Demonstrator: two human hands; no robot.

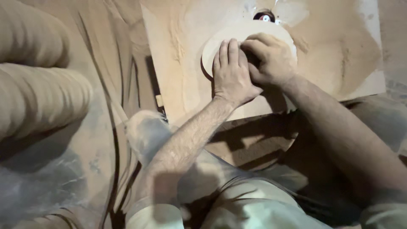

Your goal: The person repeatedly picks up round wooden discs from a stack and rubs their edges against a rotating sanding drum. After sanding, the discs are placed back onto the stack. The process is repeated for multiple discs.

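A round pale wooden disc (220, 42) lies on a flat wooden work board (178, 63) dusted with sawdust. My left hand (231, 74) lies flat on the disc, fingers together and pointing away from me. My right hand (271, 59) rests beside it on the disc with its fingers curled and pressing down, touching the left hand's fingers. At the disc's far edge a small round metal cutter or spindle (265, 17) sticks up through a hole in the board. Both hands hide most of the disc's near half.
Two stacks of turned wooden discs (38, 97) lie like ribbed cylinders at the left. Sawdust covers the floor (101, 85). A thin dark cable (114, 140) runs down the left of the board. My knee (146, 131) is below the board's near edge.
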